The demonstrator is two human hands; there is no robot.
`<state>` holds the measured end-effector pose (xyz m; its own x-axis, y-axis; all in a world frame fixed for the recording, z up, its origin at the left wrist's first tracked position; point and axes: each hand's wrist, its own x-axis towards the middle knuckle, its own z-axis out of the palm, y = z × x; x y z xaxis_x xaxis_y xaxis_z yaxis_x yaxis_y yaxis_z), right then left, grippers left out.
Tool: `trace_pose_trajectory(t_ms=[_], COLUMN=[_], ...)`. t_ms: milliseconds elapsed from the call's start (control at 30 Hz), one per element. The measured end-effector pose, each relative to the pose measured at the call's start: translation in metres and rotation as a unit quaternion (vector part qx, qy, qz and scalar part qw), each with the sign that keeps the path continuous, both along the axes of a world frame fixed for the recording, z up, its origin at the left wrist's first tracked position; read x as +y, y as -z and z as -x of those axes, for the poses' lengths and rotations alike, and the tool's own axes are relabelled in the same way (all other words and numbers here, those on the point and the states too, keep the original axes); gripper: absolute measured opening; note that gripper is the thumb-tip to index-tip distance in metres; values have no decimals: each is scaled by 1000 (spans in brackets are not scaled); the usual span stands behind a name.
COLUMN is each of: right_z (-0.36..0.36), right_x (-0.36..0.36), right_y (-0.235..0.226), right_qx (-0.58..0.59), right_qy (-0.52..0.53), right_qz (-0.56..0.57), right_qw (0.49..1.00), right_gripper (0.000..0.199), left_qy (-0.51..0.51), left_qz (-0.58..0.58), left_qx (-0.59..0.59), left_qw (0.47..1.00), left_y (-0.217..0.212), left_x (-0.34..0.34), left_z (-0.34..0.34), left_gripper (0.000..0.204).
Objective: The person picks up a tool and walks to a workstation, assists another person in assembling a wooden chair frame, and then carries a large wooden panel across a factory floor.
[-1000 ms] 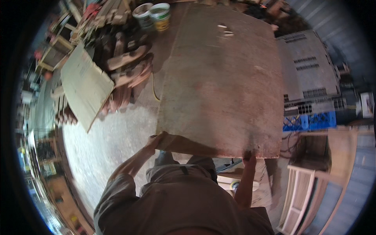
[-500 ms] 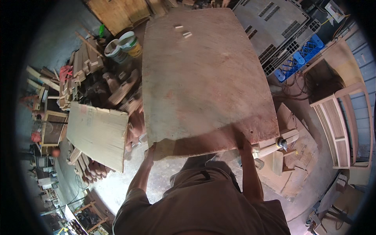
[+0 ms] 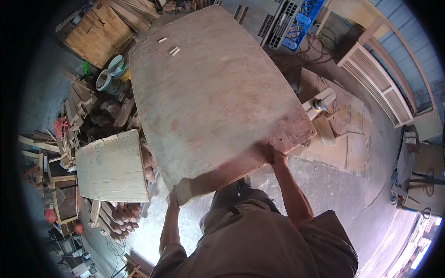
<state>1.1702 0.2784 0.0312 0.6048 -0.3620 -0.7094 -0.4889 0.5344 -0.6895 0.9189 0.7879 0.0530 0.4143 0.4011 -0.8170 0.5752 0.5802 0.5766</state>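
Note:
A large flat wooden board (image 3: 208, 102), dusty brown with reddish smudges, spreads out in front of me. My left hand (image 3: 173, 202) is closed on its near left corner. Further right along the same near edge, my right hand (image 3: 277, 158) grips the board not far from its right corner. The fingers of both hands are partly hidden at the edge. Toward the far end, a few small pale wood blocks (image 3: 174, 51) lie on top of the board.
A cardboard sheet (image 3: 111, 167) covers stacked wood pieces at the left. Behind it stand buckets (image 3: 118, 67) and a wooden panel (image 3: 98, 34). On the right lie flattened cardboard (image 3: 359, 148), a round power tool (image 3: 320, 105), a blue crate (image 3: 303, 21) and a slatted wooden frame (image 3: 378, 78).
The board now sits tilted in the view, its far end further left and its right corner higher. My right hand is higher, my left hand lower. The surroundings have shifted left.

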Motion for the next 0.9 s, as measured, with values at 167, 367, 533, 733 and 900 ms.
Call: trace_pose_trajectory(t_ms=[167, 367, 533, 733, 900], right_z=[110, 243, 341, 457, 556], right_x=[24, -59, -131, -167, -178], right_y=[-2, 24, 40, 15, -7], right_qx=[-72, -109, -154, -75, -21], right_qy=[-43, -73, -80, 6, 32], right_qz=[-108, -183, -254, -41, 71], right_qw=[991, 974, 952, 996, 997], right_gripper=[27, 31, 29, 19, 18], left_qy=[-19, 101, 122, 213, 88], left_qz=[-69, -171, -187, -317, -263], left_qx=[62, 102, 110, 36, -43], left_qw=[995, 975, 969, 924, 960], left_y=[16, -56, -31, 0, 5], left_x=[28, -44, -92, -142, -168], left_z=[146, 207, 305, 428, 494], left_gripper=[43, 43, 46, 50, 48])
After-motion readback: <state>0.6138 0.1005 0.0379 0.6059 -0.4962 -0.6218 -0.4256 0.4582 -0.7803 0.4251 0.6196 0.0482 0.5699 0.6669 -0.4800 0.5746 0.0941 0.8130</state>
